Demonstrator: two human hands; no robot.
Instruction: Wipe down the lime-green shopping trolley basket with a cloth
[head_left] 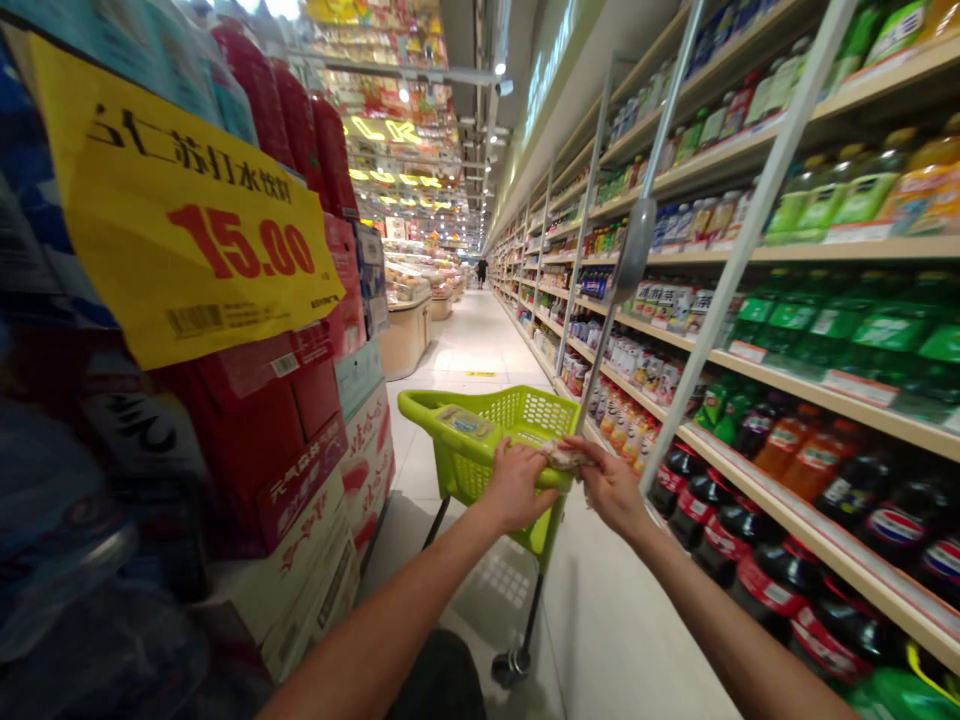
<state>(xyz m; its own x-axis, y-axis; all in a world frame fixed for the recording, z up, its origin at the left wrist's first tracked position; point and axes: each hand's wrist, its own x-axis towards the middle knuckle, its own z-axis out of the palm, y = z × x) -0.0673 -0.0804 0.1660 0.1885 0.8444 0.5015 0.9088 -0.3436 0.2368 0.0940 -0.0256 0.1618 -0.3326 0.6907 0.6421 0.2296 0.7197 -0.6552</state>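
A lime-green plastic shopping cart (pixel 465 440) stands in the aisle just ahead of me. My left hand (pixel 516 487) is closed over the near rim of the cart. My right hand (pixel 611 487) is beside it, fingers curled round a small crumpled pale item (pixel 564 458), perhaps paper; my left fingertips touch it too. I cannot make out what the item is.
Long shelves (pixel 787 380) of bottled drinks line the right side. Stacked red drink cartons (pixel 300 440) with a yellow 15.00 price sign (pixel 180 230) stand close on the left. The tiled aisle floor (pixel 465 340) runs ahead; a person (pixel 481 270) stands far off.
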